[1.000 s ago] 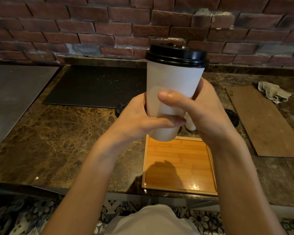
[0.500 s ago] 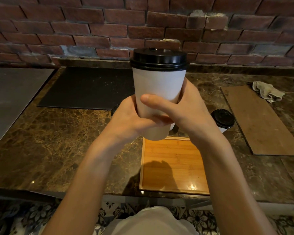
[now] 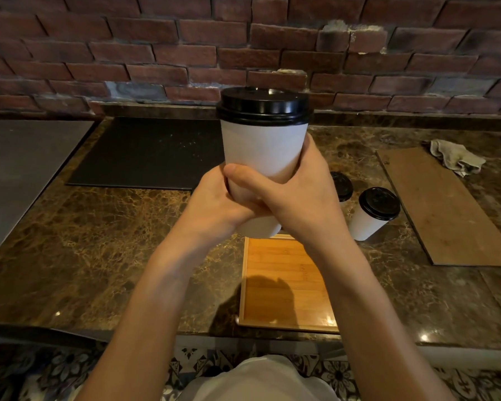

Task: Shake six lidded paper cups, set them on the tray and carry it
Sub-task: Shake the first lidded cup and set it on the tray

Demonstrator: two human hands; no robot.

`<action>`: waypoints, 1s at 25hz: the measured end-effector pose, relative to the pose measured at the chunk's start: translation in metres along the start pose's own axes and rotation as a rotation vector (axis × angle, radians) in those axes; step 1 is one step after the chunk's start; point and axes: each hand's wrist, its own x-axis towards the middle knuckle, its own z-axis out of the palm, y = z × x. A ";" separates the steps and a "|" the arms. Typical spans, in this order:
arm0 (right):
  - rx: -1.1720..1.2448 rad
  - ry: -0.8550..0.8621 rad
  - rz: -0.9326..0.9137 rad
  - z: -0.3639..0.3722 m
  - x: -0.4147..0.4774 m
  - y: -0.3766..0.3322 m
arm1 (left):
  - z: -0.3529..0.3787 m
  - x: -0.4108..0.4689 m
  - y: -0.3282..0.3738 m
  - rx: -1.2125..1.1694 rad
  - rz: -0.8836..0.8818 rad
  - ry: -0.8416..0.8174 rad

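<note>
A white paper cup (image 3: pixel 265 149) with a black lid is held upright in the air above the counter. My left hand (image 3: pixel 217 204) grips its lower part from the left. My right hand (image 3: pixel 298 195) wraps it from the right, thumb across the front. Below them a bare wooden tray (image 3: pixel 287 287) lies near the counter's front edge. Two more lidded cups stand on the counter right of my hands: one (image 3: pixel 372 214) in full view, another (image 3: pixel 342 186) mostly hidden behind my right hand. Any other cups are hidden.
A dark mat (image 3: pixel 151 151) lies at the back left of the marble counter (image 3: pixel 84 241). A long wooden board (image 3: pixel 446 209) lies at the right with a crumpled cloth (image 3: pixel 454 159) on its far end. A brick wall (image 3: pixel 243 47) closes the back.
The cup and both hands have come down and shifted left in view. My hands now overlap lower on the cup. A second standing cup has come into sight at the right.
</note>
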 end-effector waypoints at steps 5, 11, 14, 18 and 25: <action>0.093 -0.049 0.000 -0.009 0.002 -0.002 | -0.001 -0.001 0.003 -0.023 0.010 -0.030; 0.186 -0.133 0.028 -0.014 0.002 -0.001 | -0.004 0.000 0.010 -0.041 0.025 -0.129; 0.285 -0.254 0.052 -0.023 0.006 0.001 | -0.005 -0.001 0.012 -0.068 0.023 -0.194; 0.323 -0.302 0.064 -0.025 0.006 0.002 | -0.004 -0.001 0.011 -0.070 0.029 -0.219; 0.209 -0.233 0.067 -0.019 0.005 0.001 | 0.001 -0.001 0.007 -0.023 0.004 -0.110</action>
